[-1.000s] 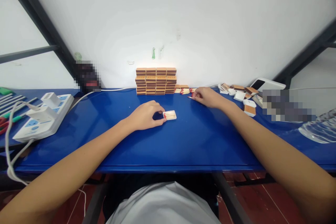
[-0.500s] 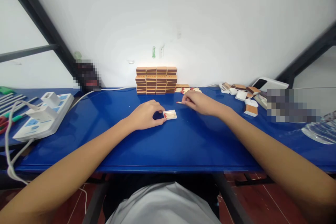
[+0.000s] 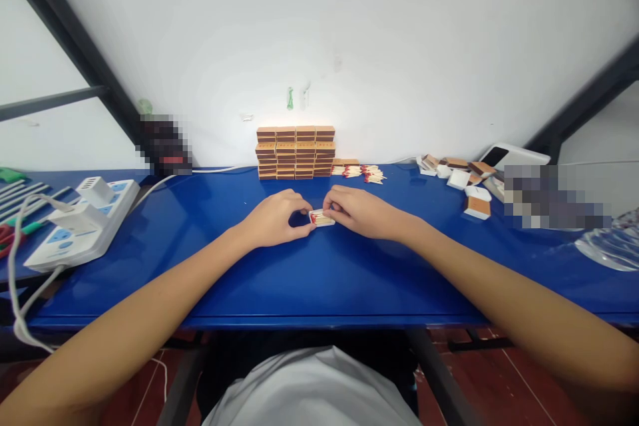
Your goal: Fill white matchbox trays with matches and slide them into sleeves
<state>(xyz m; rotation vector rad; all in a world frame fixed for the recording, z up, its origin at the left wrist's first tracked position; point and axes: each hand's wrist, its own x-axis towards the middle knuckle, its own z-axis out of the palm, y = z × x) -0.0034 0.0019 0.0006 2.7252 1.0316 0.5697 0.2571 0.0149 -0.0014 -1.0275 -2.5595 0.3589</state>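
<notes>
A small open matchbox tray (image 3: 320, 217) with red-tipped matches lies on the blue table (image 3: 319, 279). My left hand (image 3: 277, 218) rests at the tray's left end, thumb and fingers pinching it. My right hand (image 3: 357, 211) has its fingertips closed at the tray's right end, on matches that I can barely make out. Behind them, against the white wall, stands a stack of brown matchboxes (image 3: 295, 152). A loose pile of matches (image 3: 362, 173) lies just right of that stack.
A white power strip (image 3: 80, 219) with plugs and cables sits at the left. Empty white trays and brown sleeves (image 3: 462, 181) are scattered at the right, near a white device (image 3: 509, 154). Crumpled clear plastic (image 3: 606, 246) lies at the far right.
My right hand came back from the loose match pile to the tray with matches pinched in it. The left hand stayed at the tray.
</notes>
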